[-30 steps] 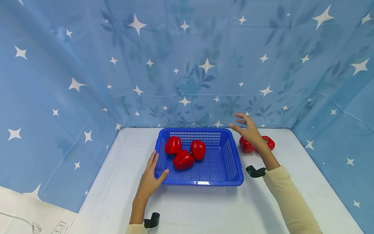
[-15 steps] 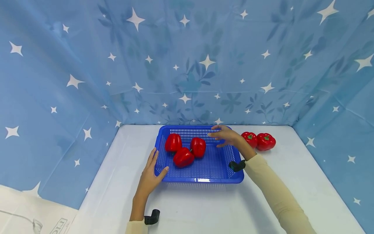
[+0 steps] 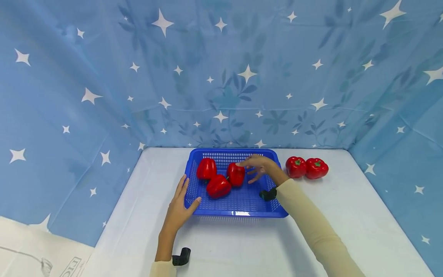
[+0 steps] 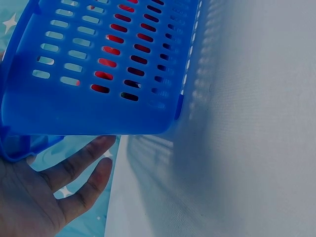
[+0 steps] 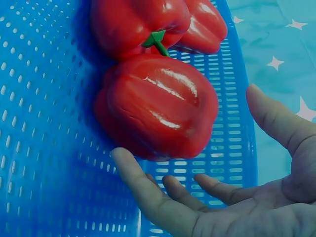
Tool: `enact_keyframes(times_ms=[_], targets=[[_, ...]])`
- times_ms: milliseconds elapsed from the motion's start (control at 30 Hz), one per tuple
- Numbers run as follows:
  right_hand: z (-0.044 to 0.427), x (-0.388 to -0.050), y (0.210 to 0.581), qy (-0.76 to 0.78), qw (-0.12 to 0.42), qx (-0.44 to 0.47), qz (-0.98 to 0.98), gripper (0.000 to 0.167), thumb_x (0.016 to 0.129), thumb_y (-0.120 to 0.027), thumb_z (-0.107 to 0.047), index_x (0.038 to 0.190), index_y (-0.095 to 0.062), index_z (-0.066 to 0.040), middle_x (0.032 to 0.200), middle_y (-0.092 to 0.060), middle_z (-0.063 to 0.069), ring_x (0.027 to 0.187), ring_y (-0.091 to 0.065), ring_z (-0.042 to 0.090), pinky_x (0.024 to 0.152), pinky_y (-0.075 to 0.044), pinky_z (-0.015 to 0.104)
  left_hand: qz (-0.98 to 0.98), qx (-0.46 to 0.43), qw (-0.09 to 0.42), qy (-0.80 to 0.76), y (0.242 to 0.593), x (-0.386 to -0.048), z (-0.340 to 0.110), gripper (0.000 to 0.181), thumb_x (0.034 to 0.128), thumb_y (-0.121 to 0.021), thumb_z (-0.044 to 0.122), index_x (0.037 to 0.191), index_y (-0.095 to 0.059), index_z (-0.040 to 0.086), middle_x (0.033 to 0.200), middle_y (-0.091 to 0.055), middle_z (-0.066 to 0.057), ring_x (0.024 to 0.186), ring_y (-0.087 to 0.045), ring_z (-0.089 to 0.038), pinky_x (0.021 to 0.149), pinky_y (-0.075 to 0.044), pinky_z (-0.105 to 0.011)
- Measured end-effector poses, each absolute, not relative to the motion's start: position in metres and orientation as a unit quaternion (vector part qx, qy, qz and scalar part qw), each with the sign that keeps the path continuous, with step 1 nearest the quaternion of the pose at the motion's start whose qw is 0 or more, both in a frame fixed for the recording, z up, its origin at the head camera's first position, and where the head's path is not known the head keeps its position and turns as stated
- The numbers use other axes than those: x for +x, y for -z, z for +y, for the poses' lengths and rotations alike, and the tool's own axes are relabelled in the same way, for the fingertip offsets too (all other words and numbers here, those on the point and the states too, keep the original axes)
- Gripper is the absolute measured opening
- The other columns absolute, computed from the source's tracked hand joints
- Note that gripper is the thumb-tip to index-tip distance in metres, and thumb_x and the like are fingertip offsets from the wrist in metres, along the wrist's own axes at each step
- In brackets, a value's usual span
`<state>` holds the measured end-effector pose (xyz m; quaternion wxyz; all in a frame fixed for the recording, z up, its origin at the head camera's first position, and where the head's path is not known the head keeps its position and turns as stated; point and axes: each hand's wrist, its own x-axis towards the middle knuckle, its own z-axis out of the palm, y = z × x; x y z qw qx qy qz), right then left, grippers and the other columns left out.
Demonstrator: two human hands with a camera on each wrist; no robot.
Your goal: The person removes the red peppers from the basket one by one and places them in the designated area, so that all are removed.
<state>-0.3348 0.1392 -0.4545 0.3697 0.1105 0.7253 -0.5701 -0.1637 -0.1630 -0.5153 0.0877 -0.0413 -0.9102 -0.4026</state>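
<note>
Three red bell peppers lie in a blue plastic basket [image 3: 221, 212]: the left one [image 3: 206, 167], the front one [image 3: 218, 187] and the right one [image 3: 235, 177]. My left hand [image 3: 177, 211] rests against the basket's left side with fingers extended. In the left wrist view, fingertips [image 4: 101, 173] show near the basket's perforated wall. Inside the basket, my right hand [image 3: 260, 166] reaches over beside the right pepper. Seen in the right wrist view, its thumb and fingers [image 5: 153, 197] are spread around that pepper without closing on it; whether a fingertip touches cannot be told.
Two more red bell peppers, a nearer-left one [image 3: 295, 167] and a far-right one [image 3: 316, 168], stand on the white table [image 3: 235, 250] right of the basket. A blue star-patterned curtain [image 3: 221, 77] hangs behind and along both sides.
My right hand has moved left from above the two peppers outside, over the basket's right rim and down to the right pepper inside. My left hand has stayed at the basket's left side.
</note>
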Motion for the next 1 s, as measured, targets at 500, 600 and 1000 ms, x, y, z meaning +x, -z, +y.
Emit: enact_keyframes(times_ms=[500, 600, 1000], targets=[[0.130, -0.335, 0.469, 0.571, 0.378, 0.142, 0.715, 0.077, 0.087, -0.074, -0.031, 0.144, -0.031, -0.001, 0.148, -0.035, 0.023, 0.134, -0.038, 0.049, 0.087, -0.055, 0.058, -0.910, -0.047, 0.090, 0.403, 0.513, -0.166, -0.161, 0.086, 0.0884, -0.064, 0.048, 0.156, -0.024, 0.012, 0.166, -0.014, 0.001, 0.148, -0.026, -0.036, 0.107, -0.034, -0.059], [0.126, -0.333, 0.473, 0.574, 0.374, 0.146, 0.713, 0.081, 0.085, -0.075, -0.033, 0.144, -0.029, -0.001, 0.147, -0.036, 0.022, 0.133, -0.038, 0.049, 0.084, -0.056, 0.057, -0.911, -0.044, 0.087, 0.400, 0.514, -0.166, -0.161, 0.087, 0.0884, -0.063, 0.050, 0.156, -0.023, 0.013, 0.166, -0.013, 0.002, 0.148, -0.026, -0.036, 0.107, -0.034, -0.059], [0.110, -0.327, 0.481, 0.581, 0.369, 0.184, 0.702, 0.085, 0.083, -0.077, -0.035, 0.144, -0.028, -0.001, 0.142, -0.037, 0.023, 0.132, -0.038, 0.044, 0.088, -0.055, 0.057, -0.913, -0.041, 0.089, 0.396, 0.517, -0.164, -0.161, 0.087, 0.0885, -0.064, 0.049, 0.156, -0.023, 0.013, 0.166, -0.013, 0.002, 0.148, -0.026, -0.036, 0.107, -0.034, -0.058]])
